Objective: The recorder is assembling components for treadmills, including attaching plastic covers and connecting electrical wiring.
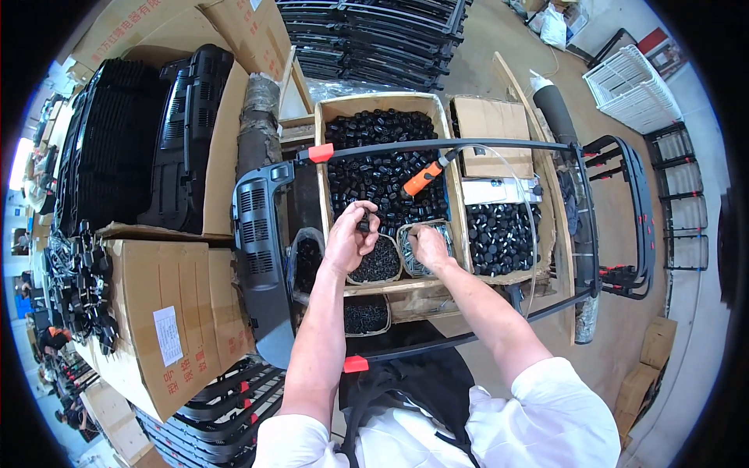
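Note:
My left hand [349, 238] is closed around a small black plastic part [363, 224], above a bin of small dark screws [378, 260]. Just to its right, my right hand [430, 248] reaches down into a bin of silvery screws [411, 261]. Its fingers are curled together, and whatever they pinch is hidden. Both arms pass over the near bar of a black frame [421, 349], which has a vented plastic end piece [262, 226] on the left. Beyond the hands, an orange power screwdriver [422, 179] hangs over a wooden box [321, 117] of black plastic parts.
More black caps [499, 238] fill a compartment on the right, beside a cardboard box [493, 129]. Large cartons [175, 312] with black plastic panels stand at the left. Stacked black frames [374, 39] lie at the back, and a white wire rack [633, 90] stands far right.

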{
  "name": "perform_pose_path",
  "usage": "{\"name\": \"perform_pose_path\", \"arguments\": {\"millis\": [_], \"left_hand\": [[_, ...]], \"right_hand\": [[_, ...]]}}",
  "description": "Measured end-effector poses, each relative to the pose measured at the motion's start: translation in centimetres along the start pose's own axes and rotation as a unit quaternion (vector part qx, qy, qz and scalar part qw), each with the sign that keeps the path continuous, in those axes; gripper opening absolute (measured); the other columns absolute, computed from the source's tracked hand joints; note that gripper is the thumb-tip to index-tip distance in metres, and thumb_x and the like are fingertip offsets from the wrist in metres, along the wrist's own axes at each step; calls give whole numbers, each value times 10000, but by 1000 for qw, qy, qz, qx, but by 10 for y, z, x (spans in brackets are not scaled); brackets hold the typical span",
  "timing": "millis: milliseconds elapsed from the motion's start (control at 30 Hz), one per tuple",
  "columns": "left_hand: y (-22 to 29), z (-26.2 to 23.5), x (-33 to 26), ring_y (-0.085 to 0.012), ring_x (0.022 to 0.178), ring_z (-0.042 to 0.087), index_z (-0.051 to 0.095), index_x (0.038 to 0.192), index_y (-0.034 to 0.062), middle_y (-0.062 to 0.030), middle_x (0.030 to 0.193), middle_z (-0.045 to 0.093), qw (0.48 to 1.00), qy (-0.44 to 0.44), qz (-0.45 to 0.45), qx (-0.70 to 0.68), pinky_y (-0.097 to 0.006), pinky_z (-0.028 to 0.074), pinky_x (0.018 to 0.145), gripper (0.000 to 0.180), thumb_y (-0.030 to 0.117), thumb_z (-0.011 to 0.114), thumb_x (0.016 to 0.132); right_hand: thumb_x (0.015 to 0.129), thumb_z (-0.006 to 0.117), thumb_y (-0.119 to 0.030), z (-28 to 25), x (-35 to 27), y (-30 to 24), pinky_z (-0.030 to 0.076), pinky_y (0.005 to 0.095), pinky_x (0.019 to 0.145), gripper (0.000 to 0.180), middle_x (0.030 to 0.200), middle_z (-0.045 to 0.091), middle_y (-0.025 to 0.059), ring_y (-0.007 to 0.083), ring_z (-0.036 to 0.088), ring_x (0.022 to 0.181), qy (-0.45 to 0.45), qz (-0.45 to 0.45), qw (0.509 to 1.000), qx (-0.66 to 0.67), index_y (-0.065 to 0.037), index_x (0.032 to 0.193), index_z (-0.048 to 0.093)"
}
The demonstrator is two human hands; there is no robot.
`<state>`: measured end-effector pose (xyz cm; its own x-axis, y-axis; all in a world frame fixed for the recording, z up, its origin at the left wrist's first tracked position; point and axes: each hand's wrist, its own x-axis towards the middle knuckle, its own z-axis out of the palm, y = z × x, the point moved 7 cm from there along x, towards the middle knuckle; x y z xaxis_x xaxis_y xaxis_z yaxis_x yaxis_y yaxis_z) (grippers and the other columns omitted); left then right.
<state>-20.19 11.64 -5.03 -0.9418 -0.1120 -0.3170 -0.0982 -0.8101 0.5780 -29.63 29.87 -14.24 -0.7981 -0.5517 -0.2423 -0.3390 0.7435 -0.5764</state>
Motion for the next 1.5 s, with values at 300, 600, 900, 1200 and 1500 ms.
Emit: {"name": "perform_pose_path", "arguments": {"millis": [300, 600, 900, 1200, 1500], "left_hand": [[-23, -21, -59, -93, 764, 614, 622, 1372, 106, -2, 950, 663, 992, 107, -11, 72, -242, 468, 614, 300, 207, 612, 1090], [-26, -1, -127, -134, 792, 626, 594, 1348, 72, -83, 1040, 719, 994, 112, -17, -3, -271, 480, 657, 272, 204, 565, 1111], [-7, -18, -177, -116, 813, 616, 583, 1313, 72, -48, 1054, 712, 989, 148, 18, 19, -262, 464, 703, 279, 266, 588, 1112], [-1, -45, -231, -116, 787, 603, 600, 1229, 77, -32, 1017, 709, 979, 197, 46, -31, -264, 466, 692, 221, 265, 576, 1116], [-1, -91, -319, -99, 711, 618, 625, 1208, 52, -22, 937, 687, 939, 312, 131, -62, -249, 486, 611, 294, 327, 568, 1124]], "right_hand": [[1027, 644, -203, -41, -18, 6, 554, 398, 773, 199, 909, 733, 150, 293, 704, 842, -91, 47, 973, 207, -16, 981, 693], [1100, 597, -224, -52, -65, -98, 405, 223, 540, 154, 870, 577, -8, 77, 531, 671, -283, 87, 685, 665, -75, 1135, 607], [1045, 598, -193, -71, -90, -231, 550, 508, 732, 161, 881, 698, 210, 425, 709, 886, -85, -319, 938, 104, -34, 1038, 625], [982, 660, -179, -30, -130, -297, 586, 456, 704, 170, 937, 719, 143, 355, 734, 849, -110, -466, 878, 25, -56, 1097, 678], [887, 776, -237, 38, -171, -362, 605, 427, 671, 290, 885, 711, 109, 319, 742, 799, -98, -515, 851, -14, -82, 1126, 727]]}}
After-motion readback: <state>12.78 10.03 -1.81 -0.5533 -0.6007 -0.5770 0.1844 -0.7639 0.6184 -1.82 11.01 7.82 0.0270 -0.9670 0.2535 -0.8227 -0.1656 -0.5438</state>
